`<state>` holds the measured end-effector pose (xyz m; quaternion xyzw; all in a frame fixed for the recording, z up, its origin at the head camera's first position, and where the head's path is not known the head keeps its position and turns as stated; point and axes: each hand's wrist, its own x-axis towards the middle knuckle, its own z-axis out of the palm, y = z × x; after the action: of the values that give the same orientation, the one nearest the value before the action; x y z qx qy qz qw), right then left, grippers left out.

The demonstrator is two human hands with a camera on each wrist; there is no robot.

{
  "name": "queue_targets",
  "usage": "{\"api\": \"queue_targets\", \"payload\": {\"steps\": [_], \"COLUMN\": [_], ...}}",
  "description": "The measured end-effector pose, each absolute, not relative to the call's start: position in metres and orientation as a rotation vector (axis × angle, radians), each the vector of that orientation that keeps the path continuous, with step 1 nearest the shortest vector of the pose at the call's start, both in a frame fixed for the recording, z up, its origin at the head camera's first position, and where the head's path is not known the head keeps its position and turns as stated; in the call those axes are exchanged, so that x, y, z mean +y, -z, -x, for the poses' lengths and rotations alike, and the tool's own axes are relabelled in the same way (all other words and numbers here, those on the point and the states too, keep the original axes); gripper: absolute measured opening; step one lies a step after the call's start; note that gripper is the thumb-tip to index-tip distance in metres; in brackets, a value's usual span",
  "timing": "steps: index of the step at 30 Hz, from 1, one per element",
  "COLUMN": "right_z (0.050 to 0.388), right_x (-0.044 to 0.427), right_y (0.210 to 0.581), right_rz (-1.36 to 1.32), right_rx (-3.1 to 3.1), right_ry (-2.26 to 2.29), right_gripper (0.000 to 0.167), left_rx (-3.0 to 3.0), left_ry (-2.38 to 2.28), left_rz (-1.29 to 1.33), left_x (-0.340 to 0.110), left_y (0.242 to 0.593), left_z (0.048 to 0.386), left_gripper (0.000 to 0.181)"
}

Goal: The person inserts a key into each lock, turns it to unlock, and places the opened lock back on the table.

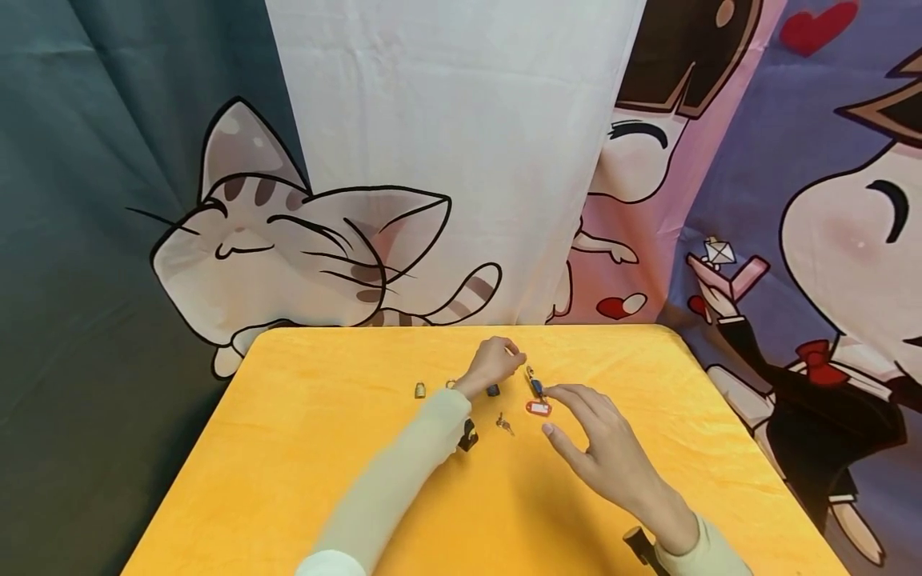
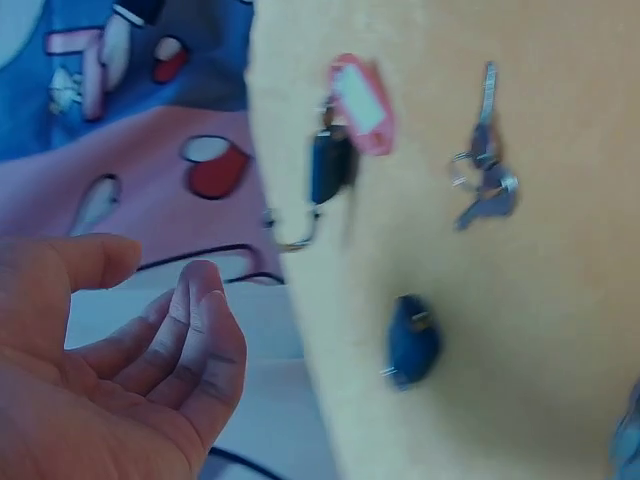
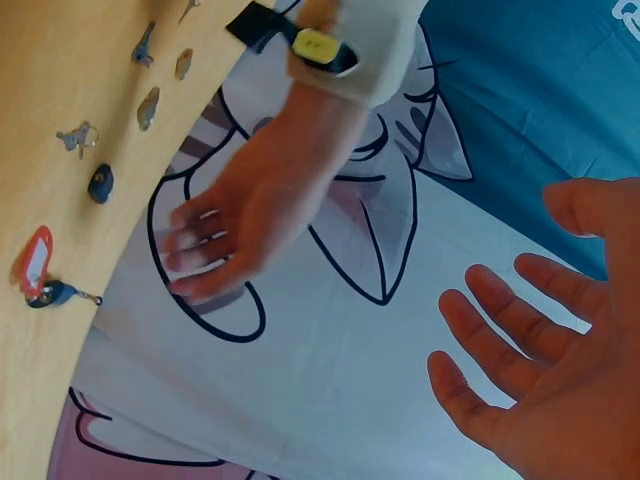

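My left hand (image 1: pixel 493 364) hovers over the far part of the table, fingers loosely bent and holding nothing. Just right of it lies a blue padlock (image 1: pixel 536 387), its open shackle (image 2: pixel 300 242) pointing to the far edge, with a red key tag (image 1: pixel 538 408) at its near end. My right hand (image 1: pixel 601 448) hangs above the table near this padlock, fingers spread and holding nothing; contact cannot be told. Partly behind the left wrist sits another dark blue padlock (image 2: pixel 412 345). A small bunch of keys (image 1: pixel 504 424) lies nearer me.
A yellow cloth covers the table (image 1: pixel 288 456). Left of the left hand stands a small brass padlock (image 1: pixel 420 390). Several small metallic pieces (image 3: pixel 148 108) lie along that side in the right wrist view. A cartoon-printed curtain (image 1: pixel 461 120) hangs behind the far edge.
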<state>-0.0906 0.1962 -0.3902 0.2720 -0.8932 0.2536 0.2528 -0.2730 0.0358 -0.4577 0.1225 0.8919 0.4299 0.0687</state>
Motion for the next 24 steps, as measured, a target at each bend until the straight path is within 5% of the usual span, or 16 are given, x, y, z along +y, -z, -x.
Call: {"api": "queue_targets", "payload": {"steps": [24], "right_z": [0.098], "right_x": [0.186], "right_y": [0.379], "right_rz": [-0.793], "right_rx": [-2.343], "right_ry": [-0.681], "right_gripper": [0.044], "left_rx": [2.969], "left_ry": [-1.214], "left_rz": [-0.873], "left_x": [-0.041], "left_y": [0.385], "left_z": [0.175], "left_gripper": [0.036]}}
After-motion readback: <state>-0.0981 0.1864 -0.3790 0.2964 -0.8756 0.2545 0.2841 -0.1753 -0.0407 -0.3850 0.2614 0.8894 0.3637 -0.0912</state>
